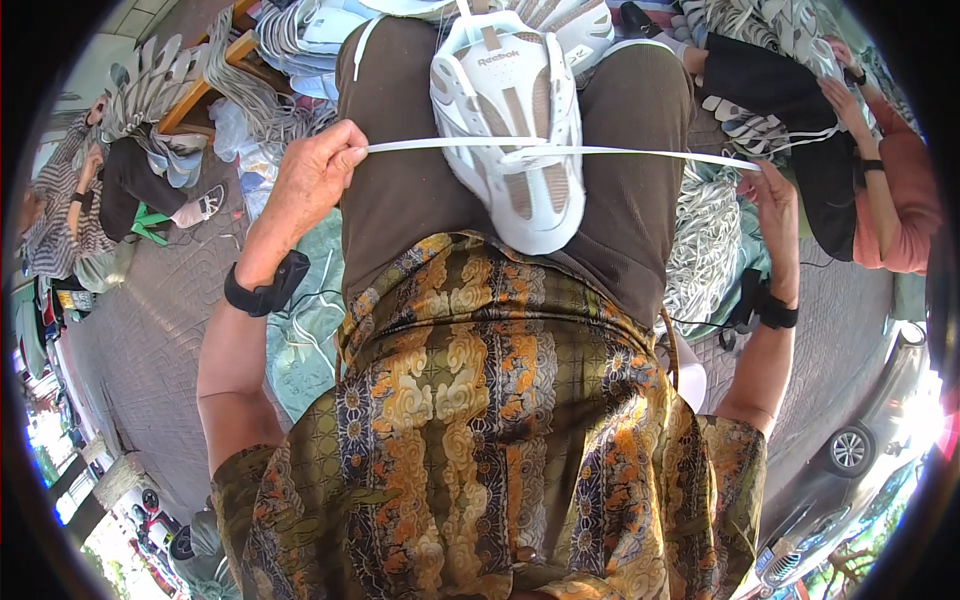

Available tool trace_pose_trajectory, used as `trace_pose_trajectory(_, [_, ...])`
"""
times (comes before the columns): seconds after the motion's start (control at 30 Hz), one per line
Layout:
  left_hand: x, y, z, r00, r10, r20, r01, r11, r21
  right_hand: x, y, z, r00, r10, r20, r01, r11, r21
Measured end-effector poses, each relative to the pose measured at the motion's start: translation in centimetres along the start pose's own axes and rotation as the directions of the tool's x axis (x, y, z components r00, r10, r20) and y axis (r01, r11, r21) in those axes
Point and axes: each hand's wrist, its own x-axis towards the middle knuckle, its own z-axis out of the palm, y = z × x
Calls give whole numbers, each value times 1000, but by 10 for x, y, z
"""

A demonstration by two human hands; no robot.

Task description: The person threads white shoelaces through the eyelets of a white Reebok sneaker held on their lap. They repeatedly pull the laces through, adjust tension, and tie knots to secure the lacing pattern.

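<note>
A white and tan shoe upper (508,110) lies across my lap, its rounded toe pointing toward my body. One white shoelace (450,143) runs sideways over it, pulled out nearly straight to both sides. At the left my left hand (318,170) pinches one stretch of the lace, beside my thigh. Out to the right, beyond my other knee, my right hand (772,200) grips the opposite stretch between closed fingers. Near the middle of the shoe the lace passes through its front part.
A big heap of white laces (703,240) lies beside my right thigh. Stacked shoe uppers (300,50) stand beyond my knees. Co-workers sit at the left, in a striped top (60,200), and at the right, in a pink sleeve (895,215). A car (850,450) is at the lower right.
</note>
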Motion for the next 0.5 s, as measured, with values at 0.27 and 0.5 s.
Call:
trace_pose_trajectory(0.27, [-20, 2, -2, 983, 159, -92, -139, 971, 194, 15, -43, -81, 963, 63, 264, -134, 956, 262])
trace_pose_trajectory(0.5, [-17, -25, 2, 872, 452, -186, -304, 799, 518, 66, -54, -98, 983, 68, 170, -66, 998, -18])
